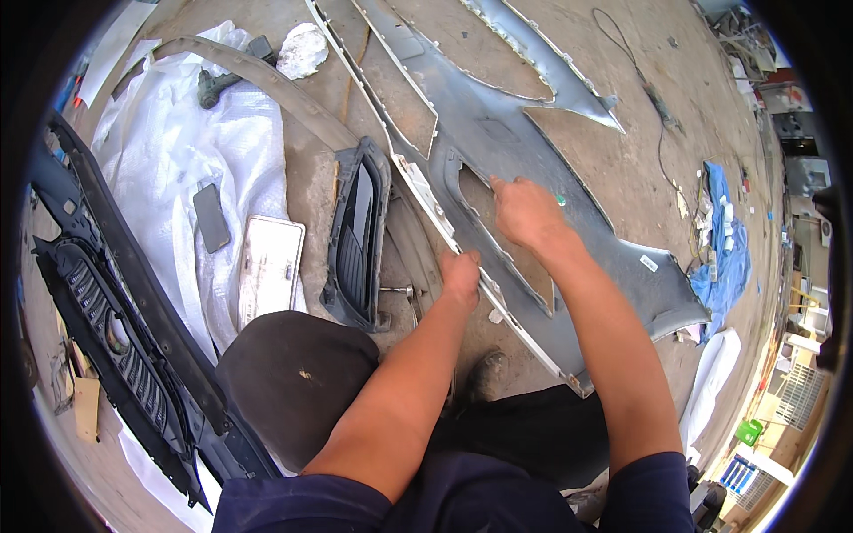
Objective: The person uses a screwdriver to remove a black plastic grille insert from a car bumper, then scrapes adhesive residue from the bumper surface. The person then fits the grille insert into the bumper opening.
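Note:
A large grey car bumper cover (569, 191), inner side up, stretches across the floor before me. My left hand (460, 274) is closed around its pale near edge, its fingers partly hidden. Farther right, my right hand (526, 211) has curled fingers at the rim of a long opening in the cover, pinching that rim. Left of the cover lies a black slatted vent grille (358, 235). Below it, a metal hand tool (404, 290) lies partly hidden by my left arm.
White woven sheeting (160, 169) carries a cordless power tool (227, 78), a dark phone (211, 218) and a pale rectangular plate (270, 264). A black grille assembly (124, 342) runs along the left. Blue plastic (724, 249) and a cable (656, 102) lie right.

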Tool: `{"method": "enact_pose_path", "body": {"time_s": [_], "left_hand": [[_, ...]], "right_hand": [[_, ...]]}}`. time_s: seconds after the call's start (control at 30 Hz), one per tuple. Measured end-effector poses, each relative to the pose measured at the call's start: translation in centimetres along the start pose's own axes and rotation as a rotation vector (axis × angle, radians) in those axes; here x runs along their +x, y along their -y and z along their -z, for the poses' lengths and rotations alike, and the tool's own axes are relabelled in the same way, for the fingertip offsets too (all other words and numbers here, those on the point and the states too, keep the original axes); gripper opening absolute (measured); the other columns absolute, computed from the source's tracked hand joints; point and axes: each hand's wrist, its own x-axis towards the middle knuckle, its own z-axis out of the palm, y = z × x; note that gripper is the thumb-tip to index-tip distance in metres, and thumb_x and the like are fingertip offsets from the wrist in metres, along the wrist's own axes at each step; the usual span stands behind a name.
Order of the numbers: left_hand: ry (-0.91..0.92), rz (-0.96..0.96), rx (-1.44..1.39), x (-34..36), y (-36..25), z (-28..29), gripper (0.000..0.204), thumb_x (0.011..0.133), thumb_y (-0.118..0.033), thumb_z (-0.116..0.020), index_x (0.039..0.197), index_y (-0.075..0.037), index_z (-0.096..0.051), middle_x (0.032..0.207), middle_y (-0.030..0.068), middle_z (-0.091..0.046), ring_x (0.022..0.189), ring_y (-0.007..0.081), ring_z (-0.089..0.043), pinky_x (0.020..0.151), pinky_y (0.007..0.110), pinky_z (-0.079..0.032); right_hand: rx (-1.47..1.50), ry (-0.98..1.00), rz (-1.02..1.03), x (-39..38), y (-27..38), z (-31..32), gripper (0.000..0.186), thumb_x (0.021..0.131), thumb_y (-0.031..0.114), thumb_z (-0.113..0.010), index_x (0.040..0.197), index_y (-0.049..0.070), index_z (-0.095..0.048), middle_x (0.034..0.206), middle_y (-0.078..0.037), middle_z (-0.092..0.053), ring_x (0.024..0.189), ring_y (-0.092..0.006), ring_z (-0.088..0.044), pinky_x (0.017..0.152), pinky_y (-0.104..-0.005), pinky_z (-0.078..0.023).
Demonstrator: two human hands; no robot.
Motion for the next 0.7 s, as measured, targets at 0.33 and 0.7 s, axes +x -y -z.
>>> {"method": "enact_pose_path", "body": {"time_s": [0.33, 0.7], "left_hand": [[-0.010, 0.080, 0.019, -0.3, -0.4, 0.4, 0.045, 0.087, 0.007, -0.056, 0.132, 0.002, -0.054, 0.107, 0.0089, -0.061, 0.094, 0.0216, -0.060, 0.086, 0.041, -0.054], [-0.040, 0.075, -0.019, -0.7, -0.6, -0.1, 0.050, 0.087, 0.006, -0.056, 0.137, 0.003, -0.056, 0.103, 0.0068, -0.064, 0.088, 0.0191, -0.060, 0.077, 0.038, -0.051]], "right_hand": [[0.020, 0.001, 0.019, 1.7, 0.2, 0.4, 0.050, 0.098, 0.008, -0.061, 0.147, 0.009, -0.070, 0.129, -0.028, -0.073, 0.119, -0.0465, -0.074, 0.102, -0.0544, -0.060], [-0.016, 0.008, 0.049, 1.8, 0.6, 0.9, 0.051, 0.095, 0.006, -0.062, 0.145, 0.008, -0.071, 0.127, -0.027, -0.075, 0.119, -0.0448, -0.074, 0.102, -0.0532, -0.061]]}}
